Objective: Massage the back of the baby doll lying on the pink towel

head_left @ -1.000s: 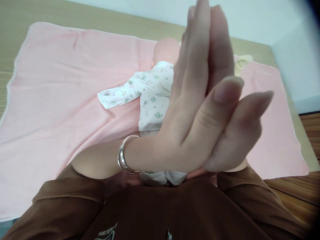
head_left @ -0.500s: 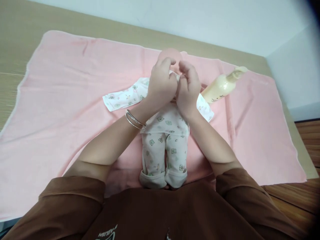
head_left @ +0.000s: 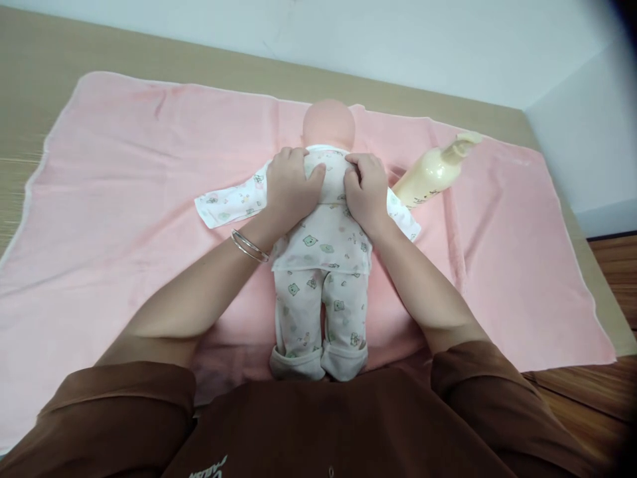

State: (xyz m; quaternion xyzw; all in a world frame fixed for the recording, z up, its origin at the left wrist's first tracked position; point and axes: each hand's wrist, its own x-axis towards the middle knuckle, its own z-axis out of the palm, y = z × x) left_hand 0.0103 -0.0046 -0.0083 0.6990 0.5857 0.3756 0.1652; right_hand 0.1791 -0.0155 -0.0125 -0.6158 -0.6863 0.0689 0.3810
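A baby doll (head_left: 323, 252) in white printed clothes lies lengthwise on a pink towel (head_left: 124, 199), its bald head (head_left: 328, 123) pointing away from me. My left hand (head_left: 288, 189), with silver bangles at the wrist, is curled over the doll's left shoulder. My right hand (head_left: 365, 192) is curled over its right shoulder. Both thumbs press on the upper trunk, and the fingers wrap round the sides. The doll's sleeves stick out flat to either side.
A cream pump bottle (head_left: 432, 174) lies on the towel just right of the doll. The towel covers a wooden table (head_left: 44, 46) that meets a white wall. Wooden floor shows at the lower right (head_left: 612, 398).
One second ago my hands were pressed palm to palm close to the camera. They dropped to the doll's neck, then spread apart onto its shoulders.
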